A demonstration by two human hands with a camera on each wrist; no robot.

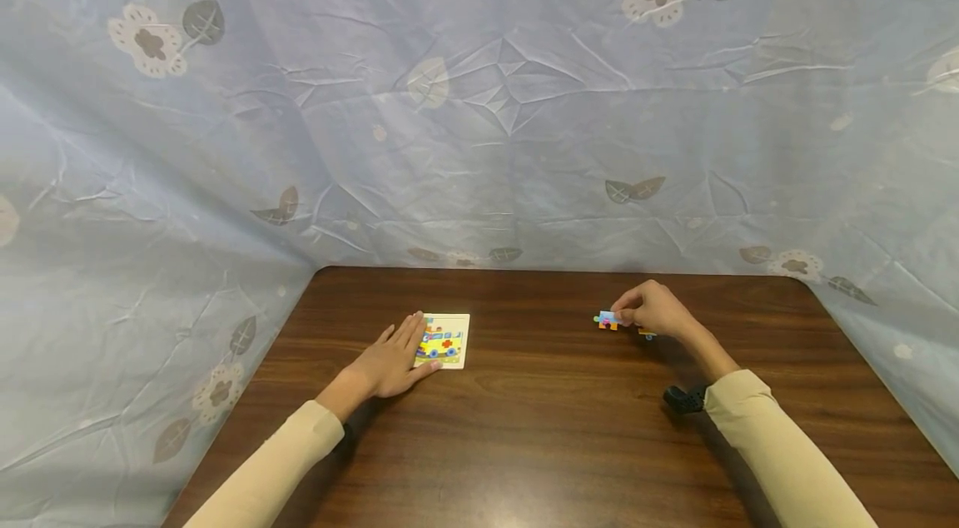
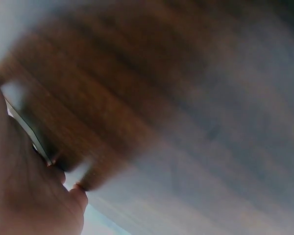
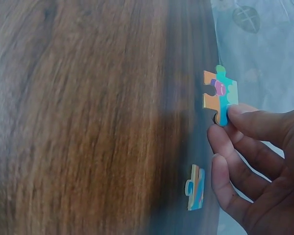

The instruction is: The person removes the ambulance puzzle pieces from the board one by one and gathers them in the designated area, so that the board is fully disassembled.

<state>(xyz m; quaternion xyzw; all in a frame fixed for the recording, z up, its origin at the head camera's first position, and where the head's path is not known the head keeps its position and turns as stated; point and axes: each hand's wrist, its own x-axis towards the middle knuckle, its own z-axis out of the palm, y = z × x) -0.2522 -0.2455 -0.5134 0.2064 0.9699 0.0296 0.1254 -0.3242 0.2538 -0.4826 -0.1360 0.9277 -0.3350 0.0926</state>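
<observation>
"Floral sheeting [image 1: 449, 20] hung behind and beside the wood-grain table [image 1: 509, 428]. Where was the jigsaw piece [image 3: 220, 95]?"

"Up in the right hand [image 1: 655, 313], pinched at one end between thumb and finger. Its blue, orange and pink print showed, and a green knob pointed away from the grip."

"How would it have handled?"

"Light and stiff, I judged, probably card or thin wood, and smooth enough to slip from a loose pinch. Its knobs looked the most fragile parts, so the edge of its body seemed the safer hold."

"What stood around the grip?"

"A second jigsaw piece [image 3: 196, 188] lay just beside it, on the person's side, partly covered in the head view. Lowering that hand carelessly could have nudged it. A black object [image 1: 683, 400] sat further back by the right sleeve [image 1: 757, 420]; I couldn't tell what it was."

"And the left hand [image 1: 390, 361]?"

"Well apart, off to the left of the pinch. It lay flat, fingers straight, touching the puzzle board [image 1: 464, 338] with its yellow ambulance picture [image 1: 440, 345]. Those fingers hid the board's left side, so they stood in the way there."
</observation>
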